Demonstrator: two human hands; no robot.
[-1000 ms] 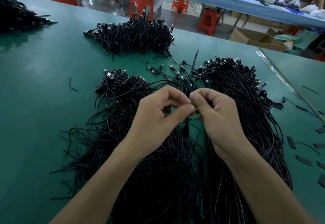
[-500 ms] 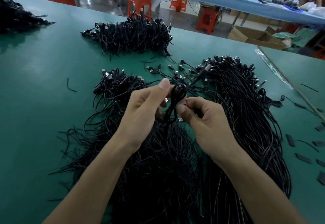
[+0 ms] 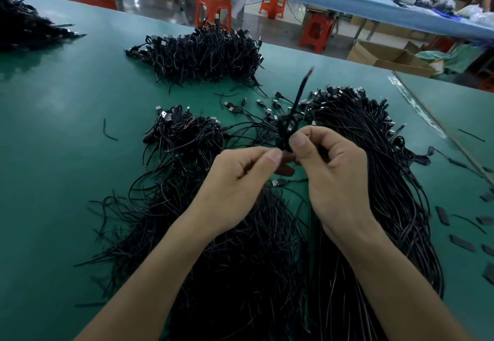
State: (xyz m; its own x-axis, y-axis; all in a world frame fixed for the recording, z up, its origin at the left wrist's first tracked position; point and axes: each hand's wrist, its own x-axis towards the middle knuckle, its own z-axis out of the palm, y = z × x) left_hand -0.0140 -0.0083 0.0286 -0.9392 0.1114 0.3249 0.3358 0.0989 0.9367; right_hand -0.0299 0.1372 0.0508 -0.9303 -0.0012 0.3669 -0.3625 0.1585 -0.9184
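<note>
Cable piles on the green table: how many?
5: far-left pile, far-centre pile, small pile mid-left, long pile at right, loose heap nearest the camera. The near ones overlap, so the split is unsure.

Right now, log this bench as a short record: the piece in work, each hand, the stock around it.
coiled cable: black, held above the green table, one tail sticking up
left hand: pinches the coil's lower end
right hand: pinches the coil beside the left
loose cables: heaped under both arms
bundled pile: near the table's far edge
</note>
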